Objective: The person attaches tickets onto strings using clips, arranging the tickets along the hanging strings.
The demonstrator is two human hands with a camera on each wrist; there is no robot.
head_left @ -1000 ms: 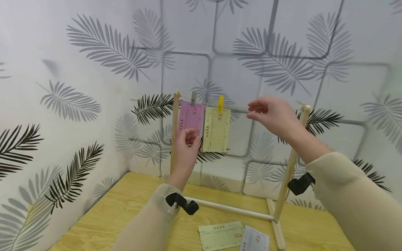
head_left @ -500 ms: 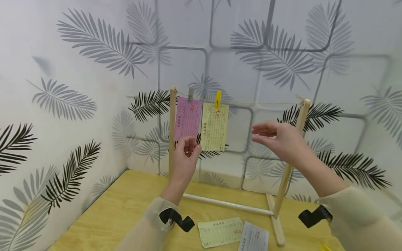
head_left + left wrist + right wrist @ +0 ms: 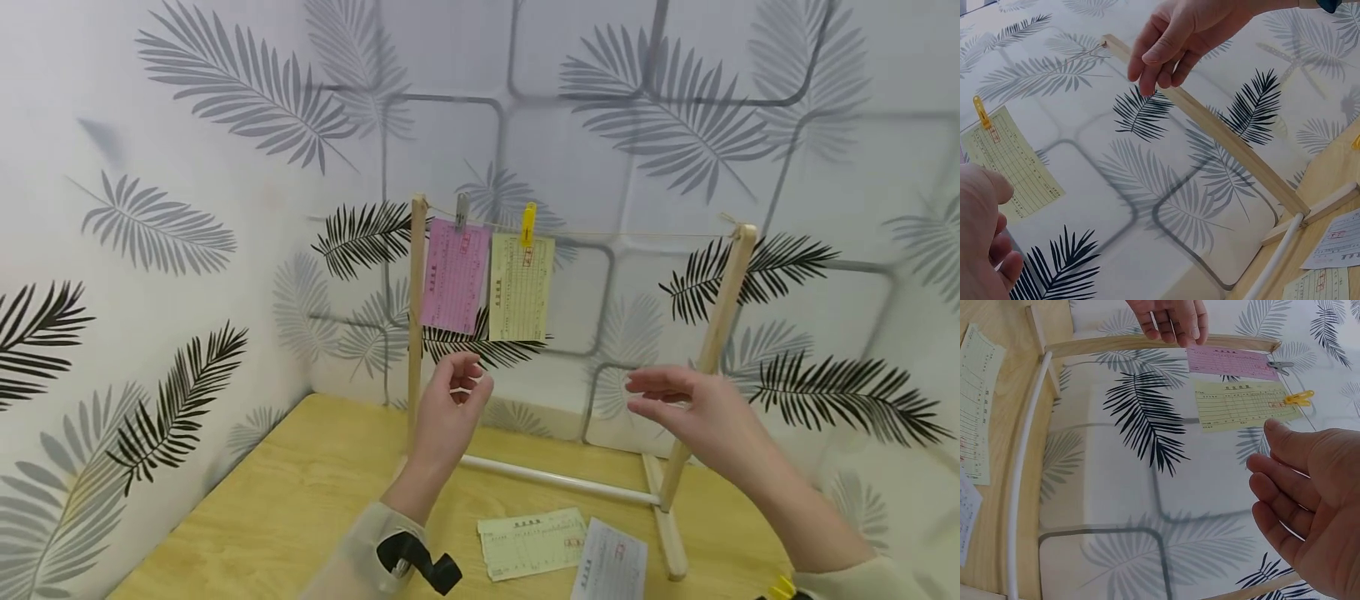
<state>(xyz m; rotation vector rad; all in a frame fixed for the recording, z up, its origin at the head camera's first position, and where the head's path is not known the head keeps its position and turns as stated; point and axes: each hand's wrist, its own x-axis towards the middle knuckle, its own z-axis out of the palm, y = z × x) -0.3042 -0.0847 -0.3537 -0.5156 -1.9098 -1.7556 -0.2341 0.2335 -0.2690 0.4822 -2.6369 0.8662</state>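
A: Left hand (image 3: 448, 408) hangs in the air below the pink slip (image 3: 453, 276), fingers loosely curled, holding nothing. Right hand (image 3: 697, 412)?

B: Fingers relaxed and a little apart, empty, in front of the rack's right post (image 3: 716, 333).

A: Slips?

B: Pink under a grey clip (image 3: 462, 212), yellow slip (image 3: 520, 287) under a yellow clip (image 3: 528, 224), both on the string (image 3: 637, 236). Two more slips (image 3: 532, 543) lie on the table (image 3: 300, 508).

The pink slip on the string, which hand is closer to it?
Left. The left hand hangs just below the pink slip, not touching it. The right hand is farther off, near the other wooden post.
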